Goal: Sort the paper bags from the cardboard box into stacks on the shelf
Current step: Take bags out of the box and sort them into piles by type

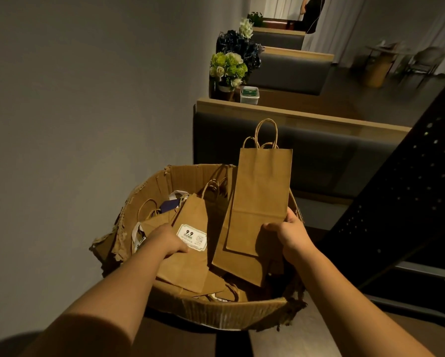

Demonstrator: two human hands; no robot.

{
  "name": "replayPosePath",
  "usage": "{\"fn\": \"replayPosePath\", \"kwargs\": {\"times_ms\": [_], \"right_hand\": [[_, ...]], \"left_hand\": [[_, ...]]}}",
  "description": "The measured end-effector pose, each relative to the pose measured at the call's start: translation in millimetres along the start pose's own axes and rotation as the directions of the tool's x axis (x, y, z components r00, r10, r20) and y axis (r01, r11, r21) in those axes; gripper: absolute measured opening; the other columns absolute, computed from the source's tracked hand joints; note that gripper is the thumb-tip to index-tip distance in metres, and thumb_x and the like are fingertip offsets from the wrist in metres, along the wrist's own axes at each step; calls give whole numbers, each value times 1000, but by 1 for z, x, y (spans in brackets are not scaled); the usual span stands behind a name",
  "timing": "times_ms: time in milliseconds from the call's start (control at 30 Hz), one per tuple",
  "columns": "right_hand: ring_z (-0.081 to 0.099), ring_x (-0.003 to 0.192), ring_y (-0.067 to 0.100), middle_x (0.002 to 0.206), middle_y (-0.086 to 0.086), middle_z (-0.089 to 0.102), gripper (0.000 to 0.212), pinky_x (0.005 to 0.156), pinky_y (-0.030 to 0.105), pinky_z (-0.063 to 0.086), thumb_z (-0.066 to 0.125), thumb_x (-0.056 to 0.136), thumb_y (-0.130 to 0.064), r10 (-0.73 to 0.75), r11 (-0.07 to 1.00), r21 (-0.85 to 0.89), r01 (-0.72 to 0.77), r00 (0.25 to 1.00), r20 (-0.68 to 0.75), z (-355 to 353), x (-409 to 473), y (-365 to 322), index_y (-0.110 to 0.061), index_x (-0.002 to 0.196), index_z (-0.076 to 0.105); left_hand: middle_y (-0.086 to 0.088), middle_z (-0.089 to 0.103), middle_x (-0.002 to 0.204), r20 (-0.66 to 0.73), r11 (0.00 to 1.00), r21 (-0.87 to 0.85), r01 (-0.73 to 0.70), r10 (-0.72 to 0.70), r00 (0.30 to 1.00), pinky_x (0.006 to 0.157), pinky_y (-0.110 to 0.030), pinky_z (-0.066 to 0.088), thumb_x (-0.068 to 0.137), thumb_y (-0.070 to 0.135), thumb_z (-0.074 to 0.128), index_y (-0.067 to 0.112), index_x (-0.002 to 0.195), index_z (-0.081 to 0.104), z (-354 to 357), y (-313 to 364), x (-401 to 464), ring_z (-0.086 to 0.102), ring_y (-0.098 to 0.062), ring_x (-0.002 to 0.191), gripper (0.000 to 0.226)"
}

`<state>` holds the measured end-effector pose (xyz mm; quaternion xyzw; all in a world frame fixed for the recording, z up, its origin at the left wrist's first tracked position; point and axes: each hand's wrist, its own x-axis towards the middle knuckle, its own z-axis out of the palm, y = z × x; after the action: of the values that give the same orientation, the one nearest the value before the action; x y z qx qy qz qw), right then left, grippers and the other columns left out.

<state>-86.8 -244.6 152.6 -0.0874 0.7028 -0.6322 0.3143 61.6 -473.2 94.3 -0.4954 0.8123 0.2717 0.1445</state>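
From the head view, the sorting is looking barely begun: the box [216, 314] is holding a jumble of brown bags and no shelf stack is showing. The right hand [291, 234] is pinching a tall bag [261, 191] by its bottom edge, lifting it upright above the box. The left hand [168, 240] is gripping a labelled bag [188, 256] inside the box; its label [192, 236] is reading "9.9", the smaller print staying illegible.

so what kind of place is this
Probably a cafe or restaurant dining area: rows of grey padded booth seats with wooden tops, artificial flower arrangements between them, and a small round table with chairs farther back.
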Motion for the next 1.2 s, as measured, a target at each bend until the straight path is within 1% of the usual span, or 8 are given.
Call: {"fn": "replayPosePath", "kwargs": {"times_ms": [167,267,367,467,633,800,967,1200], "right_hand": [[58,105,28,110,8,64,42,93,45,47,57,86,7,46,991,123,-48,999,17,5,1,-1,-31,106,58],[60,100,29,112,11,64,47,81,38,49,55,86,10,51,979,193,-62,997,64,9,0,-3,-26,117,56],[58,110,27,118,7,63,62,96,45,48,59,84,9,-10,991,136,2,998,56,14,0,-4,-25,134,48],[54,117,25,123,4,57,72,104,49,43,62,83,9,-114,990,97,104,988,103,19,-3,-9,-33,135,36],[54,117,14,130,-2,54,92,95,33,47,70,79,4,-296,955,36,294,951,85,4,-16,-28,-36,147,23],[66,102,9,113,-5,66,36,81,25,54,62,91,-11,-414,900,104,423,905,-97,-38,-42,-60,-27,122,51],[65,104,9,113,-5,66,32,86,28,54,64,90,-13,-534,843,-28,537,830,-163,-94,-72,-71,-33,114,53],[62,107,7,115,-9,63,35,88,26,52,61,93,-13,-560,828,-130,545,799,-220,-156,-106,-42,-39,113,49]], "left_hand": [[-5,64,122,54,745,-653,-135,224,973,99,-49,48,96,18,57,21,133,51,-13,17,-15,61,-25,109,38],[-3,63,123,80,569,-805,-171,389,918,99,-53,47,96,10,54,33,134,49,-20,32,-32,60,-25,113,45],[0,67,112,43,396,-907,-143,426,904,91,-46,50,99,19,49,41,119,54,-27,49,-52,62,-23,105,29],[2,66,119,-13,409,-882,-235,476,879,99,-49,46,91,51,55,35,125,55,-25,68,-67,60,-22,113,38],[5,55,136,-173,452,-765,-458,541,823,105,-50,43,93,41,58,30,145,33,-23,96,-88,51,-18,125,59],[3,31,156,-223,383,-768,-512,590,776,114,-49,32,93,45,56,31,154,4,-15,137,-119,31,-21,142,81],[9,59,122,-312,342,-686,-643,660,684,99,-39,49,90,28,66,27,123,46,-1,183,-158,55,-12,118,38],[11,55,119,-298,306,-716,-628,679,671,97,-32,45,95,19,60,28,118,42,42,226,-209,52,-10,116,31]]}}
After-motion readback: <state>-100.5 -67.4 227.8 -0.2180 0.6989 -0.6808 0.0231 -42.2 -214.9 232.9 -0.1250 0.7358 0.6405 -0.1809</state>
